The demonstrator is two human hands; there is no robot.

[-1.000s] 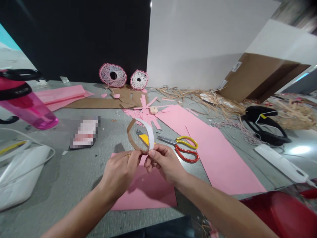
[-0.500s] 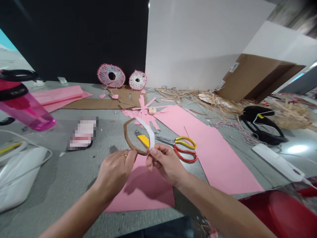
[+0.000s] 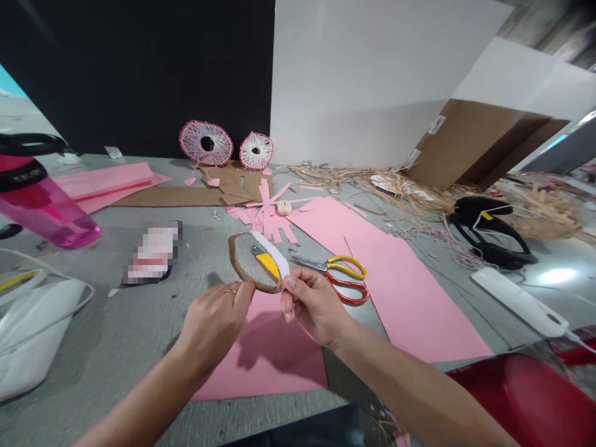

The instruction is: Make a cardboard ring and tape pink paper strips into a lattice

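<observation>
A bent loop of brown strip (image 3: 236, 262), with a white strip (image 3: 274, 249) along its right side, is held up between my hands. My left hand (image 3: 215, 316) is closed on the near brown side of the loop. The fingers of my right hand (image 3: 313, 302) pinch the lower end of the white strip, where it meets the brown one. Behind the loop lies a yellow utility knife (image 3: 267, 263). Scissors (image 3: 347, 279) with one yellow and one red handle rest just beyond my right hand. Below both hands is a pink sheet (image 3: 274, 360).
Another pink sheet (image 3: 395, 285) lies to the right, near a white power strip (image 3: 519, 302). Pink paper strips (image 3: 267, 217) and two string-wound rings (image 3: 206, 144) are at the back. A pink bottle (image 3: 51, 211) and a pixelated phone-shaped item (image 3: 153, 254) are left.
The loop has tilted flatter, its far edge dropping lower, and the white strip looks straighter. Both hands keep their hold. The whole view has shifted slightly.
</observation>
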